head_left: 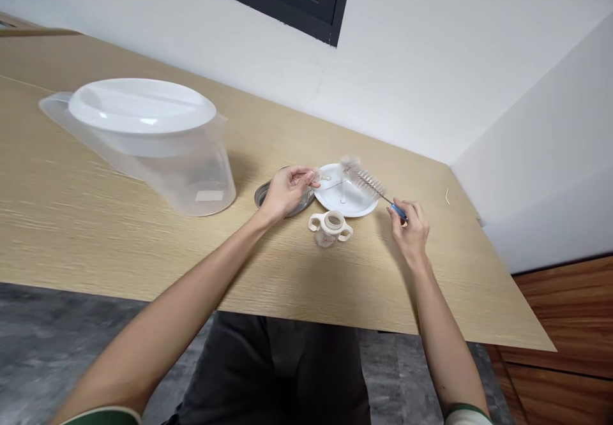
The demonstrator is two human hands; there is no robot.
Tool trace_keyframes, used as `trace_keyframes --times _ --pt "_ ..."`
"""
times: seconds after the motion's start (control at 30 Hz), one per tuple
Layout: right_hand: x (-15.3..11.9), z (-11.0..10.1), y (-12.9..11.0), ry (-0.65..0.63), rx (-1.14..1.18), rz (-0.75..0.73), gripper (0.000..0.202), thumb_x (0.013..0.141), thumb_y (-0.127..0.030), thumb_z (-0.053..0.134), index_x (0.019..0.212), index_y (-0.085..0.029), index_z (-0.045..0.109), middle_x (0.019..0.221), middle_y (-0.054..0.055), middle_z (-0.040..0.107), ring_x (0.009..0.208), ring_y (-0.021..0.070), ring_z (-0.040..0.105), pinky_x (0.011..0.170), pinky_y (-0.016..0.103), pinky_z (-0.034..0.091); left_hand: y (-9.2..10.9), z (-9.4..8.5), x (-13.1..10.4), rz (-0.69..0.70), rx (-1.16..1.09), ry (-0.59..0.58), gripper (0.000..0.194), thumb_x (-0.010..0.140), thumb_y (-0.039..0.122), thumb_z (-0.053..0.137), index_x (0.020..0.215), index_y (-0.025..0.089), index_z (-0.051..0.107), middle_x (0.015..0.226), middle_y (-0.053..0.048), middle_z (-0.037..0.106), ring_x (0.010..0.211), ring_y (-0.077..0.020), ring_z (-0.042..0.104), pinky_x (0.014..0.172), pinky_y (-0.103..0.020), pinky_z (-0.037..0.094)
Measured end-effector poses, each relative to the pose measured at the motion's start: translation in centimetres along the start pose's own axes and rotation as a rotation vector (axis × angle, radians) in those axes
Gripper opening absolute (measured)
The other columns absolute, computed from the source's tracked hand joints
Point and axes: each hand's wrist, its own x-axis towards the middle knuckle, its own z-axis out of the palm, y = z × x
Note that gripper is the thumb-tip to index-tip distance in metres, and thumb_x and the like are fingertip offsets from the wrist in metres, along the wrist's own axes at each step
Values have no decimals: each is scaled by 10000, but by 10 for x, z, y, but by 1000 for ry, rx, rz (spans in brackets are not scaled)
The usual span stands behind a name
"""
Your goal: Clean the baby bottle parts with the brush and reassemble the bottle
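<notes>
My right hand (410, 227) is closed round the blue handle of a bottle brush (368, 184), its clear bristles pointing left over a white plate (352, 208). Pinched in my left hand (290, 189) is a small clear teat-like piece (323, 177), partly hidden by the fingers. A thin straight line runs from it toward the brush; what it is I cannot make out. Just in front of the plate, a baby bottle (330, 228) with two cream side handles stands upright with its mouth uncovered. Behind my left hand lies a dark grey metal dish (261, 196), partly covered.
A large translucent pitcher (186, 182) with a white lid (143, 103) stands at the left of the wooden table (282, 272). A small white curved strip (447, 196) lies on the right. White walls rise behind, and wooden cabinet fronts (565, 323) stand at the lower right.
</notes>
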Motion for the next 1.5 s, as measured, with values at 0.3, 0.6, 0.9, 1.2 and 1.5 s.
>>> trace_keyframes --times 0.3,0.6,0.9,1.2,1.5 --pt "-2 6 -10 -22 90 -46 194 977 -345 608 1092 -217 699 1007 87 703 927 202 681 775 338 566 8 -9 5 6 -59 -7 683 769 554 800 1241 86 645 1052 -166 776 933 -237 754 923 -384 579" --pt "3 -1 7 116 23 148 284 960 -449 592 1045 -197 692 1020 104 715 949 226 666 849 385 540 18 -59 16 41 766 -89 298 858 470 656 904 211 797 939 -111 794 887 -299 705 904 -392 519" --pt "4 2 6 136 22 152 295 965 -450 579 1041 -187 687 1009 103 718 944 224 667 843 382 526 8 -61 16 -200 1161 -355 300 830 515 637 834 246 767 813 -110 759 846 -318 704 803 -362 493" --pt "2 5 18 112 -50 270 320 972 -449 532 1071 -178 668 1049 115 706 972 234 636 878 384 493 11 -55 12 -73 1282 -110 373 941 428 440 999 187 719 1010 -218 747 961 -403 690 810 -454 491" --pt "-13 19 31 -329 -278 491 231 929 -331 527 982 -147 656 950 148 699 898 261 629 792 356 463 11 -39 8 133 1081 -104 454 989 469 369 705 215 615 661 -89 649 657 -239 580 664 -347 336"
